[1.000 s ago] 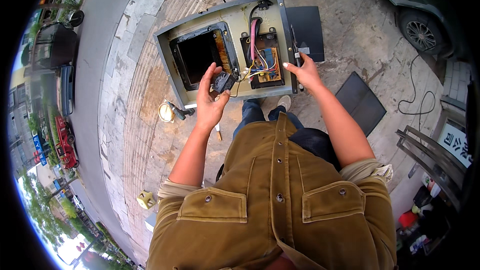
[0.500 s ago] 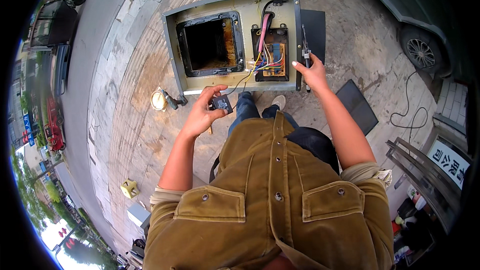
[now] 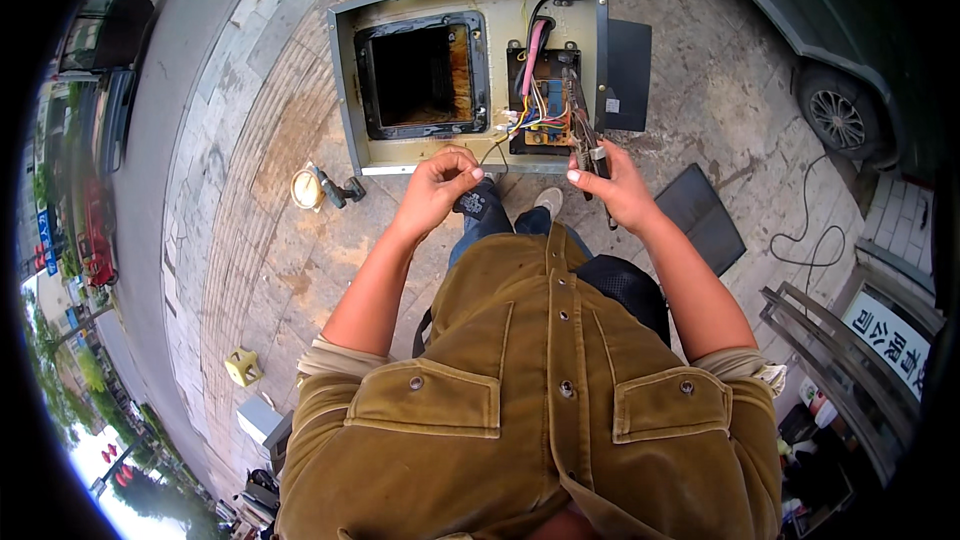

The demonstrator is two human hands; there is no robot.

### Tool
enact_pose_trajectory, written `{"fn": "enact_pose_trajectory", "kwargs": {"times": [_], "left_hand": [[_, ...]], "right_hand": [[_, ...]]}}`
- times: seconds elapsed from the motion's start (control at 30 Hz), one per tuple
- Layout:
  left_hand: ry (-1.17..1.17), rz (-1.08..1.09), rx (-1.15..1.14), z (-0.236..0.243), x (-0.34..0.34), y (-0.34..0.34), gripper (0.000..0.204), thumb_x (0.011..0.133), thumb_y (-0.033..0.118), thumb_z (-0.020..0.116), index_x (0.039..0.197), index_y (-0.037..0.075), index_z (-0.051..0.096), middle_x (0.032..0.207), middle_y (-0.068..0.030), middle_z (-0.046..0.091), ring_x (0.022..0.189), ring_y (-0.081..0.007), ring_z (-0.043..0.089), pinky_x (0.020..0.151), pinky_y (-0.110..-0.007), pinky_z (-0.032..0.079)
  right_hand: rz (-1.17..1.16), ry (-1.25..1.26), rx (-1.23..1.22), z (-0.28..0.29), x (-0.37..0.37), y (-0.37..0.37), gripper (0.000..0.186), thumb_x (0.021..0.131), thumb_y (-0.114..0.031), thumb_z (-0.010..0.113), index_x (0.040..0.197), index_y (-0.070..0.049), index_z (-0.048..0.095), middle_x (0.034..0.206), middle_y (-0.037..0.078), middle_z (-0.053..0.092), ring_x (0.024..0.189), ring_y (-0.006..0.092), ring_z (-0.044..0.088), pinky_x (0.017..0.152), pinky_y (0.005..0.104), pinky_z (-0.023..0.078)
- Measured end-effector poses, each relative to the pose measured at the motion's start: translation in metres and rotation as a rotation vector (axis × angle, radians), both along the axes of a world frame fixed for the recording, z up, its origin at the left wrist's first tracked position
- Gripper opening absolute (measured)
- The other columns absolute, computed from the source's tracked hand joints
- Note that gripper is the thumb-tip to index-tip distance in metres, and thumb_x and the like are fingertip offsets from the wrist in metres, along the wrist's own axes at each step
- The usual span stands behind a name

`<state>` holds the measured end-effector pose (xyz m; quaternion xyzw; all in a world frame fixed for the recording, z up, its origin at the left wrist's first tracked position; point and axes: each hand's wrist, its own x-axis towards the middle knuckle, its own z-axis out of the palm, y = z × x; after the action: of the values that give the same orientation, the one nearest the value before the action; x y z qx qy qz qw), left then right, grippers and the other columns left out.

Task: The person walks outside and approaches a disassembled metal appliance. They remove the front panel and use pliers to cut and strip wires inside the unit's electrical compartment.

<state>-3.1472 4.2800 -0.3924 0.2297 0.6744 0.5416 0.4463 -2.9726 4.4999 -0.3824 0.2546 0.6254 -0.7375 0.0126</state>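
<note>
1. Black block [image 3: 480, 201], pale printing too tiny to read, dangles just below the left hand [image 3: 432, 194], pinched closed, seemingly on a thin wire [image 3: 484, 157].
2. Right hand [image 3: 617, 187]'s curled round a dark plier-like tool [image 3: 582, 130], probably angled for circuit board [image 3: 548, 127] access.
3. Metal case [image 3: 494, 55] faces up, wiring reachable.
4. White sign [image 3: 888, 338], dark characters, far right.

Brn shirt [image 3: 528, 380] w/ 2 flap pkts [image 3: 425, 405], rolled cuffs [image 3: 348, 358]; blue jeans [image 3: 482, 230].

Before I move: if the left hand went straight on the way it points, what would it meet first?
Likely the near rim of the metal casing; the left hand overlaps it here, so depth is unclear.
</note>
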Motion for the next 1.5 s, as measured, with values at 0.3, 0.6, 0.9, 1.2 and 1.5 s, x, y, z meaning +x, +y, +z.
{"fn": "enact_pose_trajectory", "kwargs": {"times": [0.3, 0.6, 0.9, 1.2, 1.5], "left_hand": [[-0.125, -0.179, -0.020, -0.009, -0.002, 0.010, 0.011, 0.088, 0.006, 0.053, 0.099, 0.002, 0.055, 0.089, -0.0027, 0.058, 0.080, -0.0115, 0.055, 0.074, -0.026, 0.044], [0.102, -0.104, -0.223, 0.011, -0.005, 0.034, 0.033, 0.095, 0.028, 0.054, 0.073, 0.002, 0.054, 0.067, -0.0010, 0.054, 0.063, -0.0100, 0.058, 0.063, -0.024, 0.045], [-0.114, 0.042, -0.103, 0.006, -0.021, 0.024, 0.033, 0.096, 0.029, 0.052, 0.072, 0.006, 0.054, 0.065, 0.0001, 0.053, 0.053, -0.0089, 0.053, 0.055, -0.022, 0.043], [-0.042, 0.075, -0.139, 0.001, -0.029, 0.030, 0.032, 0.095, 0.029, 0.054, 0.073, 0.006, 0.057, 0.069, 0.0004, 0.057, 0.053, -0.0066, 0.053, 0.053, -0.021, 0.042], [0.257, -0.148, -0.228, 0.028, -0.013, 0.032, 0.029, 0.095, 0.024, 0.055, 0.076, 0.001, 0.056, 0.066, -0.0002, 0.053, 0.054, -0.0075, 0.054, 0.051, -0.024, 0.043]], "right_hand": [[0.170, -0.070, -0.139, 0.002, -0.002, -0.012, 0.049, 0.080, -0.024, 0.069, 0.120, -0.002, 0.053, 0.095, 0.000, 0.059, 0.090, 0.0102, 0.055, 0.083, 0.0258, 0.041], [0.206, -0.092, -0.155, -0.002, 0.002, -0.014, 0.052, 0.079, -0.028, 0.068, 0.121, -0.001, 0.052, 0.095, 0.001, 0.059, 0.090, 0.0106, 0.055, 0.082, 0.0266, 0.042], [0.295, -0.180, -0.286, 0.000, 0.002, -0.011, 0.048, 0.081, -0.029, 0.065, 0.118, -0.001, 0.053, 0.094, 0.003, 0.061, 0.088, 0.0126, 0.057, 0.081, 0.0276, 0.042], [0.388, -0.225, -0.808, -0.026, -0.010, -0.020, 0.040, 0.090, -0.031, 0.057, 0.116, -0.001, 0.055, 0.093, 0.010, 0.064, 0.083, 0.0213, 0.065, 0.072, 0.0300, 0.050], [0.372, -0.198, -0.883, -0.042, -0.029, -0.027, 0.042, 0.091, -0.037, 0.053, 0.117, -0.004, 0.054, 0.098, 0.009, 0.063, 0.090, 0.0207, 0.063, 0.075, 0.0316, 0.049]]}}
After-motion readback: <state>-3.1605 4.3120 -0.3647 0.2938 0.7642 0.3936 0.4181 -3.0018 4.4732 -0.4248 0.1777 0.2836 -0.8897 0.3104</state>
